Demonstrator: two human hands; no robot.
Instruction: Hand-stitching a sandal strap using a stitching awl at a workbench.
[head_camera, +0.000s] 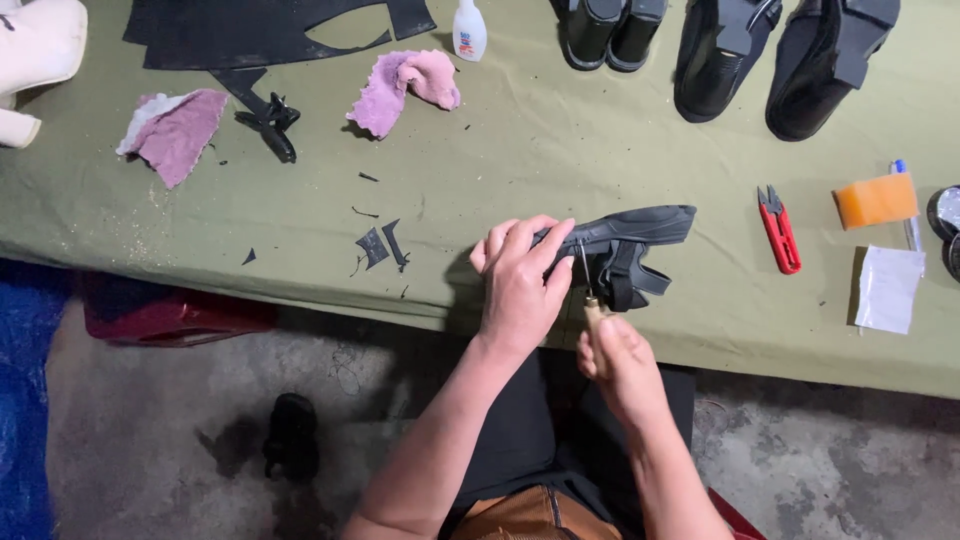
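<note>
Two hands work at the near edge of the green cloth table (520, 150). Left hand (520, 285) lies over the near-left end of a black shoe piece (630, 240), its fingers pressed together and pinching the material. Right hand (620, 365) is wrapped shut around the wooden handle of an awl (588, 290), whose metal tip meets the piece. Black scraps (380, 245) lie to the left, suggesting trimming is done and piercing is under way. The piece's long axis runs left to right, its strap end pointing right.
</note>
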